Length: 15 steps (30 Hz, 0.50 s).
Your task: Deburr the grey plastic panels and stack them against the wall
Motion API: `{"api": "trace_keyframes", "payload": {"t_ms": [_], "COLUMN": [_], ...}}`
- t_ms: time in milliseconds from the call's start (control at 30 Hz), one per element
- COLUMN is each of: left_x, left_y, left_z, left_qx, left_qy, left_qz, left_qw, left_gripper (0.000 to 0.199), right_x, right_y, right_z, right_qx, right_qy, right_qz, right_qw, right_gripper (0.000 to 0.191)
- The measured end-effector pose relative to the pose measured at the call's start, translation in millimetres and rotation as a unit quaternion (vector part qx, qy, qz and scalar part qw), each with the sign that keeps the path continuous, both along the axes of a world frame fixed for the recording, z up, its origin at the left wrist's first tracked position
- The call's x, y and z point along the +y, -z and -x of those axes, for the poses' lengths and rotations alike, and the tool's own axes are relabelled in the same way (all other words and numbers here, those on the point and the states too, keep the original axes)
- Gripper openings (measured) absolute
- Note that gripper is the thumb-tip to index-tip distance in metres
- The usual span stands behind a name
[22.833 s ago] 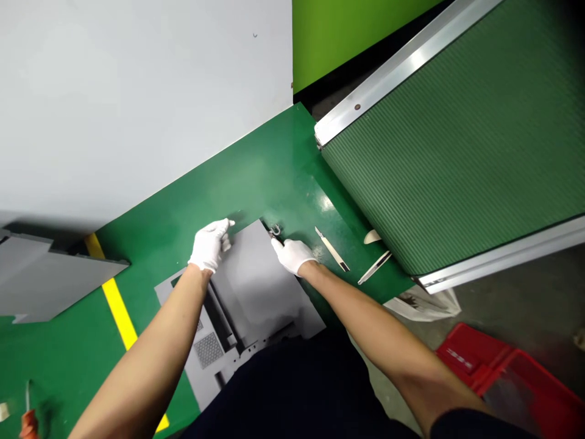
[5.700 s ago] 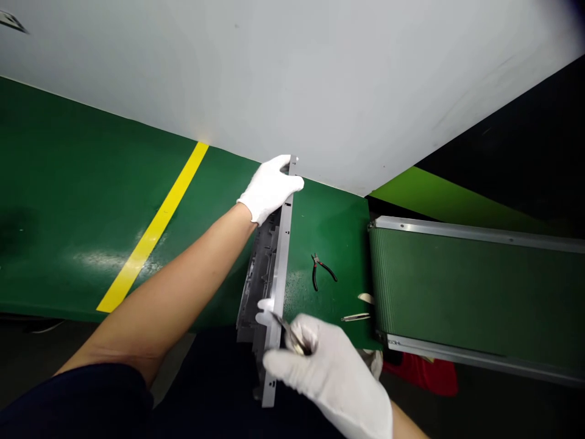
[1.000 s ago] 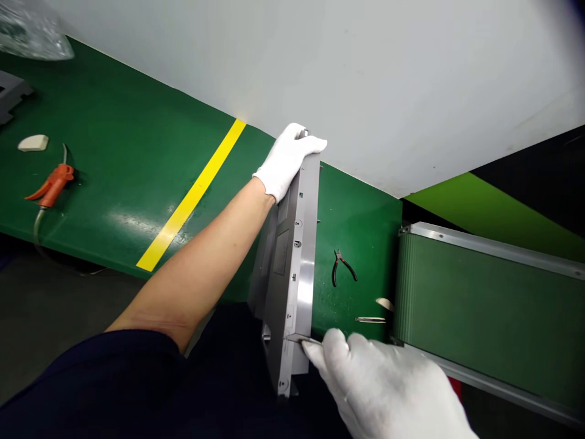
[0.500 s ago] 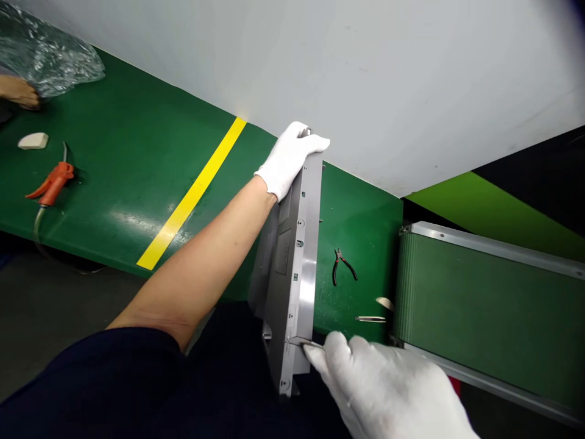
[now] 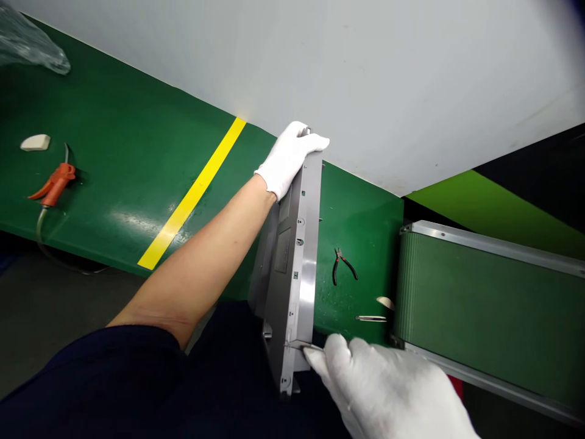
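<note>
A long grey panel (image 5: 307,268) with small slots along its edge stands on its side in front of me, its near end close to my lap. My left hand (image 5: 292,155), in a white glove, is closed around the panel's far end. Over the near end is my gloved right hand (image 5: 384,384), closed on a slim knife (image 5: 307,345). Its thin pointed blade reaches the slotted edge; the handle is hidden inside my fist.
On the green table (image 5: 114,152) lie black-handled side cutters (image 5: 342,266), a slim tool (image 5: 371,318), an orange air gun (image 5: 57,183) with a hose, and a white block (image 5: 35,142). Clear plastic (image 5: 34,46) is at far left. A conveyor (image 5: 493,311) stands right.
Another person's hand at far left has left the view, and the clear plastic has shifted left. My hands and the panel stay almost where they were.
</note>
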<state>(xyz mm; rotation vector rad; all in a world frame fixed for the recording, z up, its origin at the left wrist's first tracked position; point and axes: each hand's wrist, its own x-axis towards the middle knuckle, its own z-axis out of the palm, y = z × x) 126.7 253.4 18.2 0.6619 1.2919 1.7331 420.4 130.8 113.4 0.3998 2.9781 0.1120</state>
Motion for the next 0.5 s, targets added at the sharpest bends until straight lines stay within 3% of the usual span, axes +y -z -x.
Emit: {"api": "trace_keyframes", "payload": {"t_ms": [167, 267, 333, 400, 500], "left_x": [-0.9, -2.1, -2.6, -2.5, -1.8], "left_y": [-0.2, -0.9, -1.0, -0.8, -0.6], "left_z": [1.0, 1.0, 0.8, 0.7, 0.8], "left_qx": [0.007, -0.001, -0.006, -0.008, -0.009], "left_qy": [-0.005, -0.005, -0.007, -0.010, -0.007], "left_qz": [-0.006, -0.009, -0.003, 0.009, 0.012], "left_qw": [1.000, 1.000, 1.000, 1.000, 1.000], "left_gripper": [0.038, 0.037, 0.035, 0.031, 0.031], "right_x": [-2.7, -2.5, -1.7, -0.8, -1.3], "right_y": [5.3, 5.7, 6.0, 7.3, 10.9], "right_z": [-0.7, -2.1, -1.4, 2.2, 14.3], "right_qx": [0.008, 0.066, 0.130, 0.164, 0.130], "right_qy": [0.001, 0.043, 0.118, 0.219, 0.344], "right_qz": [0.021, 0.102, 0.196, 0.290, 0.387], "right_qw": [1.000, 0.992, 0.965, 0.917, 0.845], "right_gripper": [0.036, 0.039, 0.039, 0.040, 0.046]}}
